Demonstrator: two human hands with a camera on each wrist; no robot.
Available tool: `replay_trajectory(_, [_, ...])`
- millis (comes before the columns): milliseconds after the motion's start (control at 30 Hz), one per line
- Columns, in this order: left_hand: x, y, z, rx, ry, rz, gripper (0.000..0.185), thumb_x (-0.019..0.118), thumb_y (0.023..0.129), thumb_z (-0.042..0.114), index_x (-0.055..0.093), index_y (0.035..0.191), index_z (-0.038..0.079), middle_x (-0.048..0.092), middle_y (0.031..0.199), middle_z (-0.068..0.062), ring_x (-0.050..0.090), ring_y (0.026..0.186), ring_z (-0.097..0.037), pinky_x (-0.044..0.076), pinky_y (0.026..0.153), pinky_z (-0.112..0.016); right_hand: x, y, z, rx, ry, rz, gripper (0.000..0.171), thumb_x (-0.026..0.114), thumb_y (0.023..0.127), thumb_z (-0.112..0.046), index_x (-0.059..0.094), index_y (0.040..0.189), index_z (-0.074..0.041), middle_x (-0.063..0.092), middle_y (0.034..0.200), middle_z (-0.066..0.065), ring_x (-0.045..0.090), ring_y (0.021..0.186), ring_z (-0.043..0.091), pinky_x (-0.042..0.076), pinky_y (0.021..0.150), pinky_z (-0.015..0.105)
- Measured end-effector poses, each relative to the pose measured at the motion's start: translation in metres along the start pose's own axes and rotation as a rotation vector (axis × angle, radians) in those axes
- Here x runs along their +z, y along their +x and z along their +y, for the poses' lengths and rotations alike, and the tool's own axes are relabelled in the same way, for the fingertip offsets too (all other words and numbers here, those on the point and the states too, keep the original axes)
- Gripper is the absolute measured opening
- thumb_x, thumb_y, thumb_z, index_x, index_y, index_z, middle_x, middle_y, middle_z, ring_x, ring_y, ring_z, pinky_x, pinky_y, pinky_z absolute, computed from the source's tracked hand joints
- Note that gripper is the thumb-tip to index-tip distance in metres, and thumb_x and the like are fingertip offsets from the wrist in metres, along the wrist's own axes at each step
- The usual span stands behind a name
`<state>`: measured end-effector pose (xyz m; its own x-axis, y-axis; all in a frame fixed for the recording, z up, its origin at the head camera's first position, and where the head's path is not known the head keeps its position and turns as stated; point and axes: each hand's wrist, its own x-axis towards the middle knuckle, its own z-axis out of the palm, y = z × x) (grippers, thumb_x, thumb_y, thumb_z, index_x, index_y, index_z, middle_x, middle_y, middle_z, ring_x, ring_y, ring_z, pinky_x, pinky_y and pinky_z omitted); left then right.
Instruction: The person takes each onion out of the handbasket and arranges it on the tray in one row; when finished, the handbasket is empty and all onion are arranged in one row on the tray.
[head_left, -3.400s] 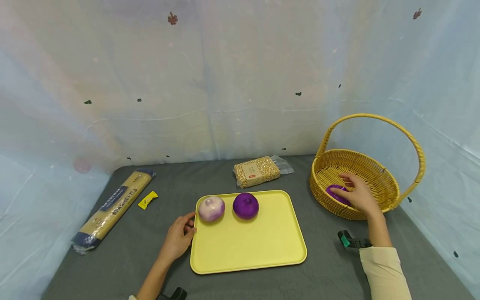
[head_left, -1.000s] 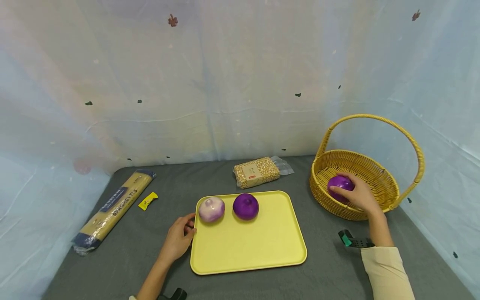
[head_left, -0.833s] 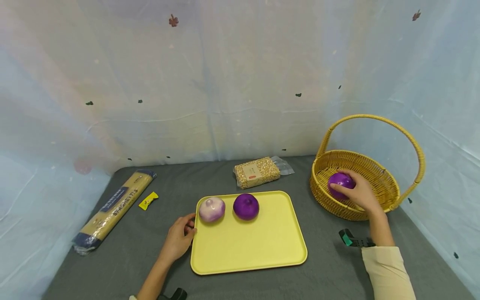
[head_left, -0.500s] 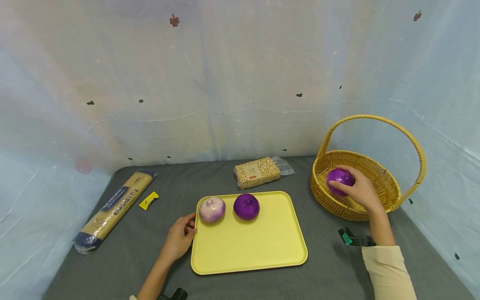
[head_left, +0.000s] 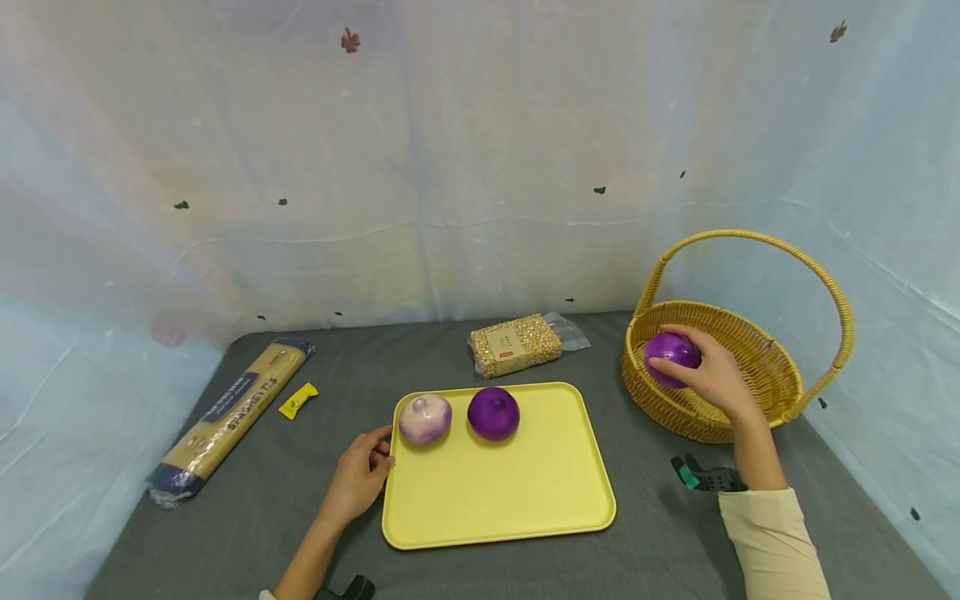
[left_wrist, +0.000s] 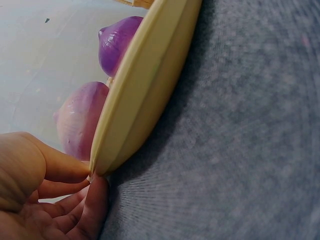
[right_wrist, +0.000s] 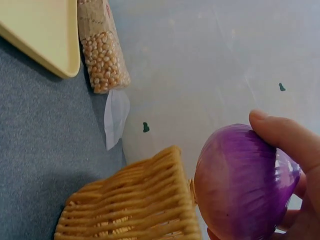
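Note:
My right hand (head_left: 711, 371) holds a purple onion (head_left: 672, 360) between thumb and fingers, over the left side of the wicker basket (head_left: 780, 392). In the right wrist view that onion (right_wrist: 242, 185) is large and glossy, beside the basket's woven wall (right_wrist: 130, 200). My left hand (head_left: 356, 475) pinches the left rim of the yellow tray (head_left: 502, 492), thumb above and fingers below in the left wrist view. On the tray's far left part sit a pale purple-white onion (head_left: 425, 418) and a dark purple onion (head_left: 492, 414), side by side.
Behind the tray lies a bag of corn kernels (head_left: 517, 344). A long spaghetti packet (head_left: 232, 421) and a small yellow wrapped packet (head_left: 297, 401) lie at the left. The basket's tall handle (head_left: 836, 300) arches above it. A pale curtain (head_left: 450, 167) hangs behind the grey table.
The right hand has gripped the onion low in the basket, then raised it and shifted it slightly left towards the rim. My left hand and the tray keep their places.

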<state>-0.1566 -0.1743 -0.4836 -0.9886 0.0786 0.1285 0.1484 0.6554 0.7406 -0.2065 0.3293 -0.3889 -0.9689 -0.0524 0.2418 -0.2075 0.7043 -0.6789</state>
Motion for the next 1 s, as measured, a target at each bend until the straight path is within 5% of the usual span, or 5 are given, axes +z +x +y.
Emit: replay_trajectory(1000, [0.0,-0.001,0.002,-0.014,-0.017,0.001,0.042,0.063,0.084,-0.002,0.054,0.125,-0.004,0.053,0.093,-0.007,0.05,0.078,-0.013,0.043,0.064,-0.025,0.007,0.006,-0.032,-0.043,-0.015,-0.007,0.064,0.072,0.081,-0.035,0.046,0.134,-0.011,0.044,0.131,0.02,0.043,0.115,0.043,0.042,0.084,0.062])
